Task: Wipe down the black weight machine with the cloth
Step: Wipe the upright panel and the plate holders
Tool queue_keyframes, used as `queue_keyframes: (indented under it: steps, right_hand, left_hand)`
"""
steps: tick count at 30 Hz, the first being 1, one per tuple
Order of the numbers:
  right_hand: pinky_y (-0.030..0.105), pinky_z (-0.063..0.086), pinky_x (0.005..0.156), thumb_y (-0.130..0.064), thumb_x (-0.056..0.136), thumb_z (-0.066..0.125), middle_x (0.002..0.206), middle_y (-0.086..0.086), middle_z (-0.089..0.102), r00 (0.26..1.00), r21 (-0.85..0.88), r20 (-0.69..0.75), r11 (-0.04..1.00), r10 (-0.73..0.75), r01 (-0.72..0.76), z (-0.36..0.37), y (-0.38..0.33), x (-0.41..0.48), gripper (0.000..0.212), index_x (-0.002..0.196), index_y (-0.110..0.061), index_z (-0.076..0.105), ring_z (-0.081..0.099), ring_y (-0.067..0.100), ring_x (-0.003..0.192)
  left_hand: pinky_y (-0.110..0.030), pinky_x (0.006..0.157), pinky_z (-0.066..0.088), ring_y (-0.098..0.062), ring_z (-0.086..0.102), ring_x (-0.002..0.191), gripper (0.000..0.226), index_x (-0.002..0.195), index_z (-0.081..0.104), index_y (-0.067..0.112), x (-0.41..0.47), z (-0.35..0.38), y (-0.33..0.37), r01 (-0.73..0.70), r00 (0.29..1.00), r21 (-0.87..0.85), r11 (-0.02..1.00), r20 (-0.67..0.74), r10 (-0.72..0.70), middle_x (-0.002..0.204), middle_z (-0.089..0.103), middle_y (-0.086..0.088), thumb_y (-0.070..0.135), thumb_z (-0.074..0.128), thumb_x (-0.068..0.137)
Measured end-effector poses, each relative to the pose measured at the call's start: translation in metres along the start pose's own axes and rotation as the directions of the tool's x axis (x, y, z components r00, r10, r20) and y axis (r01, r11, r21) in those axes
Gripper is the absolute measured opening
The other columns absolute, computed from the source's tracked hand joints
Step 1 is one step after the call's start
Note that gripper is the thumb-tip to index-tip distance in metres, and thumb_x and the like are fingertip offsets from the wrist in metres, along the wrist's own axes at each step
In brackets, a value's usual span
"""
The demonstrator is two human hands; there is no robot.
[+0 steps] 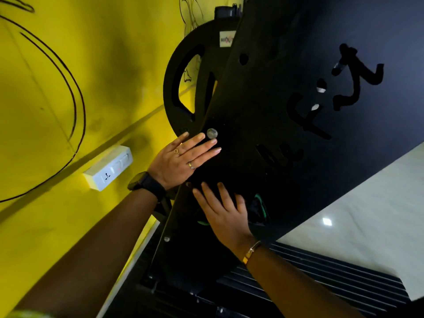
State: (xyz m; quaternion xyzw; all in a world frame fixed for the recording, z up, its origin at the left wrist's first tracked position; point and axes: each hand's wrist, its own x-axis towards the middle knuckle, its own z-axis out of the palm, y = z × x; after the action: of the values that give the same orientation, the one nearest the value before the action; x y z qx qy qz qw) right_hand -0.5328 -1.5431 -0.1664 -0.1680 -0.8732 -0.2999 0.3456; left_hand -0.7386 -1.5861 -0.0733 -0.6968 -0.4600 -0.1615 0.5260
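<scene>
The black weight machine's flat panel, with cut-out letters, fills the middle and right of the head view. My left hand lies flat on the panel's left edge, fingers straight, just below a round silver bolt. My right hand presses a dark cloth with green trim flat against the panel lower down; most of the cloth is hidden under the palm and blends with the black surface.
A black round pulley wheel sits behind the panel's left edge. A white switch and socket box is mounted on the yellow wall. Ribbed black matting and pale floor tiles lie below.
</scene>
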Motion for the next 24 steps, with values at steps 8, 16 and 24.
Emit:
queue_keyframes:
  steps: [8, 16, 24]
  right_hand:
    - [0.043, 0.032, 0.099, -0.033, 0.093, 0.037, 0.152, 0.006, 0.035, 0.927, -0.129, 0.144, 0.922, -0.347, 0.365, 0.038, -0.031, -0.007, 0.061, 0.150, -0.015, 0.028, 0.037, 0.030, 0.131]
    - [0.043, 0.035, 0.092, -0.040, 0.078, 0.063, 0.144, 0.004, 0.043, 0.964, 0.046, 0.135, 0.974, -0.227, 0.223, 0.028, -0.030, -0.012, 0.071, 0.144, -0.021, 0.042, 0.042, 0.028, 0.125]
    - [0.037, 0.034, 0.102, -0.030, 0.091, 0.040, 0.149, 0.002, 0.042, 0.891, -0.021, 0.206, 0.908, -0.405, 0.418, 0.039, -0.052, 0.009, 0.057, 0.148, -0.019, 0.036, 0.041, 0.025, 0.133]
  left_hand:
    - [-0.037, 0.120, 0.017, -0.016, 0.009, 0.150, 0.061, 0.149, 0.032, 0.018, -0.001, -0.003, 0.009, 0.033, 0.999, 0.029, 0.999, 0.037, -0.034, 0.151, 0.033, -0.002, 0.008, 0.055, 0.093]
    - [-0.039, 0.118, 0.019, -0.017, 0.006, 0.150, 0.045, 0.151, 0.023, 0.016, -0.017, -0.001, 0.014, 0.036, 0.993, 0.008, 0.999, 0.114, -0.037, 0.158, 0.022, -0.002, 0.018, 0.028, 0.107]
    - [-0.038, 0.119, 0.018, -0.017, 0.013, 0.149, 0.046, 0.151, 0.028, 0.016, -0.016, 0.000, 0.027, 0.091, 0.995, 0.044, 0.995, 0.034, -0.093, 0.152, 0.033, -0.003, 0.023, 0.031, 0.106]
